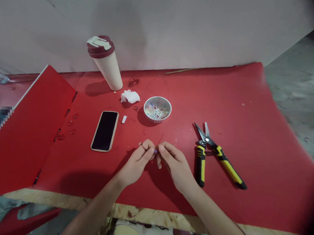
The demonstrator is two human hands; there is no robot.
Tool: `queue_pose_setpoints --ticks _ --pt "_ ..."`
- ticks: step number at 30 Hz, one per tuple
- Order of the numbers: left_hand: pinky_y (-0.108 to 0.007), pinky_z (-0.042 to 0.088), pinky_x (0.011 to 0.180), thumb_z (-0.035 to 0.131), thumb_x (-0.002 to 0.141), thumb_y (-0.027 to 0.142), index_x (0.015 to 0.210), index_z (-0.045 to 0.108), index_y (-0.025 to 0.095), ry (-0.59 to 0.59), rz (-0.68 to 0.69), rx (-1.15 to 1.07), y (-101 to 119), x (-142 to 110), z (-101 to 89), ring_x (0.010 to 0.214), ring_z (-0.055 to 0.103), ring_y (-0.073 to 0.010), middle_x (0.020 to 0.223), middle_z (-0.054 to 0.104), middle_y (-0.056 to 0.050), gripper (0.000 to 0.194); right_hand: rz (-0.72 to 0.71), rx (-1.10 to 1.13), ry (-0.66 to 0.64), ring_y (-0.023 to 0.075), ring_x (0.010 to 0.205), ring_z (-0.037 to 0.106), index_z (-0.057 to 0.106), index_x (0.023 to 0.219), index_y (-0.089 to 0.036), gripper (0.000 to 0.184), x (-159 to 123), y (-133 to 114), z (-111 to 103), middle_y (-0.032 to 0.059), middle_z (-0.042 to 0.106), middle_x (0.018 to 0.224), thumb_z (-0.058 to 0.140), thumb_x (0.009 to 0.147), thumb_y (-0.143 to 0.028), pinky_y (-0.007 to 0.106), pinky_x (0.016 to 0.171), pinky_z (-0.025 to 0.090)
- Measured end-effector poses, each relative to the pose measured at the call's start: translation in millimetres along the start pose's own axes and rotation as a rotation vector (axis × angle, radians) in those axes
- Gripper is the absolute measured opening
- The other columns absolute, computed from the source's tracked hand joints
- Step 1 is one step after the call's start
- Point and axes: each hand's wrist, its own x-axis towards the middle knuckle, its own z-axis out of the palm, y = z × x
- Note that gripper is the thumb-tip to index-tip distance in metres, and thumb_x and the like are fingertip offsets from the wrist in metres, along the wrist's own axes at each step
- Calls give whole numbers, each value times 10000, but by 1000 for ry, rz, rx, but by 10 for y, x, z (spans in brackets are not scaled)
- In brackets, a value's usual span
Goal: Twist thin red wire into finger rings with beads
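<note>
My left hand (138, 161) and my right hand (173, 163) meet over the red table cover (251, 129), fingertips pinched together. Between them is a small bead piece (155, 151) on a thin dark wire (161, 138) that rises from the fingers. Both hands are closed on this piece. A small metal bowl (157, 109) holding several coloured beads stands just beyond the hands. Yellow-and-black handled snips (213, 153) lie open to the right of my right hand.
A dark phone (105, 130) lies left of the hands, a small white cap (124, 119) beside it. A cream tumbler with a maroon lid (106, 62), crumpled tissue (130, 96) and small wire rings (67, 126) sit farther back and left. A red board (22, 131) leans at the left.
</note>
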Motion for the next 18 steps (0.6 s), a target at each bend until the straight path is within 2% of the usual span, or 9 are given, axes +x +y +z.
queue_pose_setpoints --ticks 6,9,13,18 --pt "-246 338 713 392 928 338 724 441 188 42 -34 -115 -50 -4 -29 695 385 -116 710 418 20 257 112 169 8 69 510 395 575 704 -180 207 36 -14 -22 -46 515 602 664 774 -354 222 511 303" --pt "-245 338 708 406 919 330 691 424 186 20 -29 -169 -60 4 -27 686 384 -117 692 408 20 270 169 248 5 63 511 370 609 708 -174 173 55 -38 -46 -50 505 583 710 730 -313 215 506 287" --pt "-246 356 698 426 905 351 667 435 180 -14 -60 -172 -52 11 -29 667 411 -118 666 428 15 293 240 304 -26 76 545 428 650 753 -179 159 79 -37 -95 -33 535 618 744 688 -290 221 511 299" --pt "-258 369 705 381 918 392 677 498 160 -29 -69 -120 -37 16 -45 676 459 -126 679 499 -12 354 202 304 -47 69 528 423 685 819 -196 188 96 -19 -146 -62 475 580 767 665 -266 228 531 334"
